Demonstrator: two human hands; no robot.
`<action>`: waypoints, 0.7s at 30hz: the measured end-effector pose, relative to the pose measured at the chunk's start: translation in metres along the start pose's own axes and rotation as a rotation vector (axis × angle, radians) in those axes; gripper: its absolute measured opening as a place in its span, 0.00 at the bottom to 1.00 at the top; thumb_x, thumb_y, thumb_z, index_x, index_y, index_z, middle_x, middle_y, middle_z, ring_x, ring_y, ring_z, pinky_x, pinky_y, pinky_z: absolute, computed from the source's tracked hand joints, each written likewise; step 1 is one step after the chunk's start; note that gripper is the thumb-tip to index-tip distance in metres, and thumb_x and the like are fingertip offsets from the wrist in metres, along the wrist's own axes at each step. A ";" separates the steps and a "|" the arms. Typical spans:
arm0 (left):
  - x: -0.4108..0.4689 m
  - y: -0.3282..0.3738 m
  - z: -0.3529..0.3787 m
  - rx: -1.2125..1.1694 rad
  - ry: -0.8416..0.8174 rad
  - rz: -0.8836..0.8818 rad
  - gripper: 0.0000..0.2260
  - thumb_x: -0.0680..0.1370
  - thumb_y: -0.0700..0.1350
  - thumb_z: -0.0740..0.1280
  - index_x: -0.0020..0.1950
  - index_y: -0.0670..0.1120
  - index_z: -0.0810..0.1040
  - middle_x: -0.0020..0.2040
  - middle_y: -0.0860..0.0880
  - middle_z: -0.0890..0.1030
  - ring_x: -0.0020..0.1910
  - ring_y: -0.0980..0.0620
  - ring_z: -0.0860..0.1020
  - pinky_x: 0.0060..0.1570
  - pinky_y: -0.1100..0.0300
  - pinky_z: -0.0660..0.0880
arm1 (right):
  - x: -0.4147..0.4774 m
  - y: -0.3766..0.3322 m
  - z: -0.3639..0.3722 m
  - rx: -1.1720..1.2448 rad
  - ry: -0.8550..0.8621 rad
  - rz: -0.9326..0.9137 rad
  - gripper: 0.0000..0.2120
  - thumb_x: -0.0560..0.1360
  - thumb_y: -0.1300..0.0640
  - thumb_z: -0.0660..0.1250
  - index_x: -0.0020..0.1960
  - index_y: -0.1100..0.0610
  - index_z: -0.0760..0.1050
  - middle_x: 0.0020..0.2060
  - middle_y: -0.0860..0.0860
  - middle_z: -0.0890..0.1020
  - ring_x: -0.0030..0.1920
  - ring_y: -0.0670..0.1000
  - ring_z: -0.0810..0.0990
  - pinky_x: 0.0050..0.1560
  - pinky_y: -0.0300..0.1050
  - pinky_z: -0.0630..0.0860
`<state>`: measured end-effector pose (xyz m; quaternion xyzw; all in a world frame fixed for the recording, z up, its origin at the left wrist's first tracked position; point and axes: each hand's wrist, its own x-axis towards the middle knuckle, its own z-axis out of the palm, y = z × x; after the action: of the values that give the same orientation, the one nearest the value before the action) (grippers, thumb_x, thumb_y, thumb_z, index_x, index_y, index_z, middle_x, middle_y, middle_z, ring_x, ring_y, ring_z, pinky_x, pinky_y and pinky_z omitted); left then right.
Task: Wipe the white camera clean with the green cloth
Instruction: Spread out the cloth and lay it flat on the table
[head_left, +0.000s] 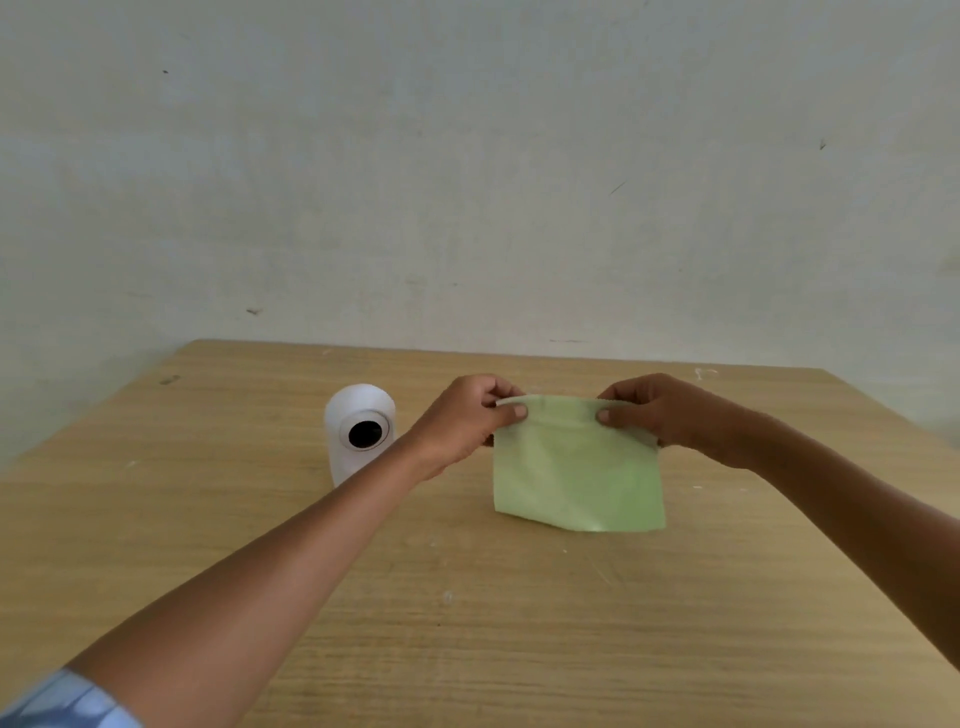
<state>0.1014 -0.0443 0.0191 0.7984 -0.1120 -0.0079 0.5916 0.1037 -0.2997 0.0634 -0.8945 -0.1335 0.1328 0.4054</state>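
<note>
A pale green cloth (577, 475) hangs folded above the wooden table, its lower edge close to the tabletop. My left hand (465, 418) pinches its upper left corner and my right hand (655, 413) pinches its upper right corner, holding the top edge stretched between them. The white camera (358, 431) stands upright on the table to the left of my left hand, its round black lens facing me. My left forearm crosses in front of the camera's lower right side. Neither hand touches the camera.
The wooden table (467, 623) reaches back to a pale wall (467, 182). Its far edge runs just behind my hands. A blue striped sleeve (62, 701) shows at the bottom left corner.
</note>
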 end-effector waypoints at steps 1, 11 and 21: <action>0.003 0.003 0.000 0.055 0.051 0.061 0.04 0.79 0.42 0.70 0.53 0.49 0.81 0.49 0.49 0.86 0.49 0.48 0.84 0.48 0.55 0.82 | 0.000 -0.003 0.000 -0.039 0.079 -0.044 0.07 0.80 0.55 0.67 0.50 0.54 0.83 0.43 0.52 0.86 0.41 0.48 0.82 0.44 0.42 0.76; -0.013 0.014 0.000 0.390 0.174 0.361 0.04 0.79 0.41 0.70 0.52 0.47 0.82 0.43 0.55 0.83 0.38 0.56 0.79 0.41 0.64 0.74 | -0.016 0.005 0.015 -0.352 0.409 -0.356 0.12 0.79 0.62 0.67 0.56 0.46 0.82 0.51 0.43 0.83 0.48 0.41 0.80 0.44 0.27 0.72; -0.065 -0.029 0.012 0.881 -0.120 0.257 0.09 0.77 0.50 0.64 0.49 0.50 0.82 0.50 0.55 0.82 0.46 0.53 0.79 0.50 0.58 0.73 | -0.046 0.055 0.080 -0.647 0.270 -0.303 0.17 0.77 0.59 0.61 0.60 0.44 0.81 0.61 0.41 0.81 0.63 0.44 0.75 0.63 0.41 0.71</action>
<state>0.0417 -0.0355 -0.0201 0.9515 -0.2366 0.0675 0.1848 0.0406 -0.2951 -0.0232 -0.9559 -0.2444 -0.0966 0.1309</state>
